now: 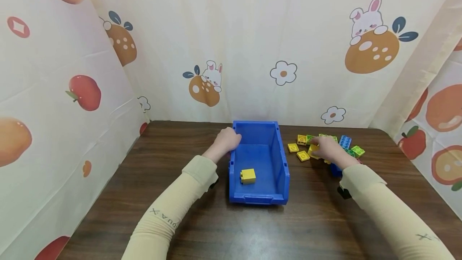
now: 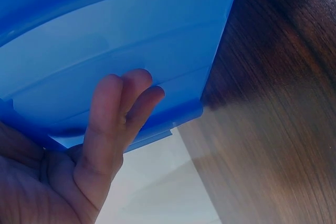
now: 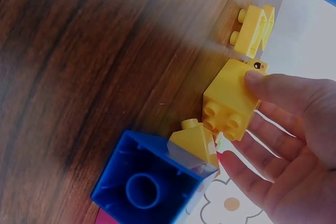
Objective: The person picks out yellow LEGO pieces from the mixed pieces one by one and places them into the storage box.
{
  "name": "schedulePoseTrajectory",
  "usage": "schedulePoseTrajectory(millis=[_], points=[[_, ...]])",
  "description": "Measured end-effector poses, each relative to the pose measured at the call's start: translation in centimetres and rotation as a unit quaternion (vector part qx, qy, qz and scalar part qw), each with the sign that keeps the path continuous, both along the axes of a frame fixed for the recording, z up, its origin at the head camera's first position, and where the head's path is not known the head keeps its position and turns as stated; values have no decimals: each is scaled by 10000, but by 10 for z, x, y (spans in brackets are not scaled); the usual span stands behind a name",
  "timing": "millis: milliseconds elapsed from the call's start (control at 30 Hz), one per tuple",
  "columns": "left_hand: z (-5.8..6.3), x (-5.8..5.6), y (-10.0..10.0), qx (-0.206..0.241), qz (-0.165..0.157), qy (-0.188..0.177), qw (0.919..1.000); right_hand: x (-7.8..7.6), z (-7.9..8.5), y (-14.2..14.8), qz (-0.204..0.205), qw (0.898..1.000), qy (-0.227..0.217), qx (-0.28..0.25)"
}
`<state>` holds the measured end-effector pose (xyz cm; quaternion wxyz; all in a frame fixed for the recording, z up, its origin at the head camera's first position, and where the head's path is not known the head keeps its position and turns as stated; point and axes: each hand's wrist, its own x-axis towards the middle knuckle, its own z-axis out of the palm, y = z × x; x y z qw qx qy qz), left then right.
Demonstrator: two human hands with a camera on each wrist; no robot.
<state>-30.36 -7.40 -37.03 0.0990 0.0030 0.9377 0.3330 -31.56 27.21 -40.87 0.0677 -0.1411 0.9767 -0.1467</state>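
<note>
A blue plastic bin [image 1: 260,199] stands mid-table with a yellow block [image 1: 248,176] lying on its floor. My left hand [image 1: 227,139] grips the bin's left wall near the back corner; in the left wrist view, several fingers [image 2: 102,124] lie along the outside of the wall. To the right of the bin, my right hand [image 1: 329,148] pinches another yellow block [image 3: 228,95], thumb on one face and fingers behind it. Beside that block are a sloped yellow block [image 3: 191,142] and a large blue block [image 3: 144,177] with its hollow underside showing.
Flat yellow pieces [image 1: 303,155] lie between the bin and the right hand. Around that hand are several more blocks, including a light blue one [image 1: 345,142] and a green one [image 1: 358,151]. Printed curtains [image 1: 252,43] border the brown table [image 1: 162,151] at the back and sides.
</note>
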Motion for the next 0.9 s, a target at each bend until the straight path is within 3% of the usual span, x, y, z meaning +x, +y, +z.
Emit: schedulePoseTrajectory(millis=[433, 900], points=[[1, -1, 0, -22, 2, -32, 10000, 2, 12, -6, -46, 9999, 98, 62], [0, 0, 1, 40, 37, -99, 9999, 3, 36, -6, 204, 9994, 219, 161]])
